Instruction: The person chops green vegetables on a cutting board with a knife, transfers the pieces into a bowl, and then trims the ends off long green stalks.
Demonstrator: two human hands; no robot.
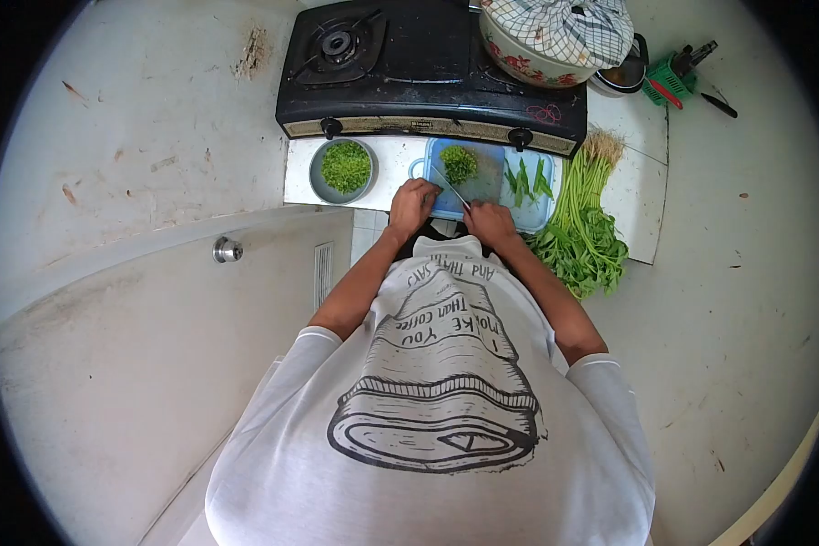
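Note:
A knife (454, 189) is held in my right hand (490, 224), its blade pointing up and left across a blue cutting board (441, 148). My left hand (413, 202) rests at the board's left front edge with its fingers pressed together near the blade; what they hold, if anything, is too small to make out. Just beyond the blade lies a pile of chopped greens (459, 164). Several cut green pieces (522, 179) are on a light blue tray (546, 202) to the right. A grey bowl (315, 179) at the left contains more chopped greens (346, 166).
A black gas stove (428, 77) stands behind the board, with a cloth-covered floral pot (537, 65) on its right burner. Long leafy greens with roots (587, 205) hang over the counter's right edge. A green basket (669, 82) with utensils sits at the back right.

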